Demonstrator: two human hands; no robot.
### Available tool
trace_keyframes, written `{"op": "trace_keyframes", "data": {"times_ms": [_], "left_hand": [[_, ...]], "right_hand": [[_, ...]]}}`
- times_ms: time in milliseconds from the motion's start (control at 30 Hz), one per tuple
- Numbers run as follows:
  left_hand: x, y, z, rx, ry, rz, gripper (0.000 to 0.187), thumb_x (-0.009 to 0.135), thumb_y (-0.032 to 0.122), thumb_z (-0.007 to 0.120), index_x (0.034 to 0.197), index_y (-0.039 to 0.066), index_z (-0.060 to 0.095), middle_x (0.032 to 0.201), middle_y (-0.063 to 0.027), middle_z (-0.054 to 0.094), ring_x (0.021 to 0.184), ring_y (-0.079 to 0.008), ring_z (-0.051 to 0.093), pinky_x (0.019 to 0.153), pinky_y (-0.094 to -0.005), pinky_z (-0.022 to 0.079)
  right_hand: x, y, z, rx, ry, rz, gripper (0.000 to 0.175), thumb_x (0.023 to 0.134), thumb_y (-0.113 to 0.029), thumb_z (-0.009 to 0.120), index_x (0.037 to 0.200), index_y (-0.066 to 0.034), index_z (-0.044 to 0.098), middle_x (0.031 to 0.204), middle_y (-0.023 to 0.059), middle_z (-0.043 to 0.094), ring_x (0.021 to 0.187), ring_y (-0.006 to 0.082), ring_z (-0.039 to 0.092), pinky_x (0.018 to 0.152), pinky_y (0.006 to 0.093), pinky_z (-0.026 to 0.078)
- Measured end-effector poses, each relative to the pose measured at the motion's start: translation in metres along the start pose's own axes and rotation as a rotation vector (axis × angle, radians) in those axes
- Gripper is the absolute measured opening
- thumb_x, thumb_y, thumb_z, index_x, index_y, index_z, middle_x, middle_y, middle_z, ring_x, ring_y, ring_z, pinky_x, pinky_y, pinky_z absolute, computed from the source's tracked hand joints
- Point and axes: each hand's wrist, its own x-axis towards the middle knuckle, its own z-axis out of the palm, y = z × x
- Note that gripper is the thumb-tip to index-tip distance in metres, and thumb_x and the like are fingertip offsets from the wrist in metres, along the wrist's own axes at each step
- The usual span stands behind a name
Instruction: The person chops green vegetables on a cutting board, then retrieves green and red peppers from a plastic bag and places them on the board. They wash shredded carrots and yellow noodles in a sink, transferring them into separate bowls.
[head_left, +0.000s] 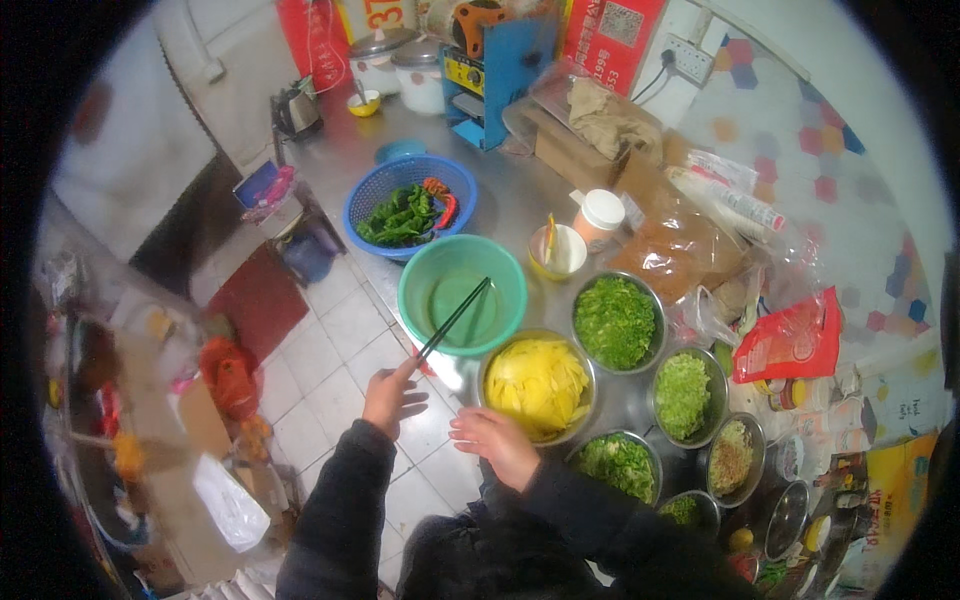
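A pair of dark chopsticks is held in my left hand, their tips reaching over the green plastic basin. A shallow layer of liquid appears to cover the basin's bottom. My right hand holds nothing, fingers apart, just left of a metal bowl heaped with yellow slices. Behind the basin stands a blue plastic colander with green peppers and a red pepper. To the right, one metal bowl has chopped greens, another pale green pieces.
Several more metal bowls line the right side, one with leafy greens. A yellow cup and a white-lidded container stand behind them. Cardboard and plastic packaging lie along the wall. White floor tiles show at left.
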Motion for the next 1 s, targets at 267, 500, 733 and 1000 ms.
{"op": "trace_keyframes", "data": {"times_ms": [267, 500, 733, 1000], "left_hand": [[0.074, 0.034, -0.011, 0.846, -0.506, 0.566, 0.018, 0.098, 0.014, 0.064, 0.091, -0.002, 0.069, 0.073, -0.0052, 0.063, 0.062, -0.0189, 0.062, 0.059, -0.0332, 0.050], [0.075, 0.116, -0.078, 0.105, -0.502, 0.124, 0.022, 0.104, 0.020, 0.058, 0.097, 0.001, 0.067, 0.072, 0.0037, 0.051, 0.059, -0.0068, 0.043, 0.049, -0.0231, 0.030], [0.170, 0.169, -0.096, 0.056, -0.529, 0.051, 0.026, 0.108, 0.025, 0.054, 0.097, 0.004, 0.062, 0.073, 0.0019, 0.053, 0.054, -0.0069, 0.040, 0.047, -0.0229, 0.029], [0.265, 0.151, -0.049, 0.134, -0.591, -0.006, 0.033, 0.109, 0.032, 0.050, 0.093, 0.007, 0.063, 0.069, 0.0014, 0.055, 0.050, -0.0089, 0.043, 0.045, -0.0234, 0.031]], "right_hand": [[0.061, -0.010, 0.016, 0.170, 0.237, -0.006, 0.043, 0.104, -0.022, 0.061, 0.137, 0.0024, 0.049, 0.126, 0.0177, 0.066, 0.116, 0.0285, 0.067, 0.102, 0.0403, 0.054], [0.107, 0.002, 0.047, 0.153, 0.357, -0.254, 0.045, 0.108, -0.027, 0.055, 0.139, 0.0042, 0.046, 0.129, 0.0222, 0.062, 0.122, 0.0363, 0.064, 0.107, 0.0461, 0.051], [0.137, -0.004, 0.075, -0.140, 0.591, -0.473, 0.036, 0.106, -0.017, 0.055, 0.136, 0.0033, 0.052, 0.126, 0.0166, 0.065, 0.109, 0.0309, 0.069, 0.093, 0.0397, 0.060], [0.038, -0.002, 0.143, 0.218, 0.701, -0.385, 0.040, 0.106, -0.023, 0.057, 0.135, 0.0047, 0.057, 0.114, 0.0149, 0.071, 0.088, 0.0214, 0.072, 0.077, 0.0321, 0.061]]}}
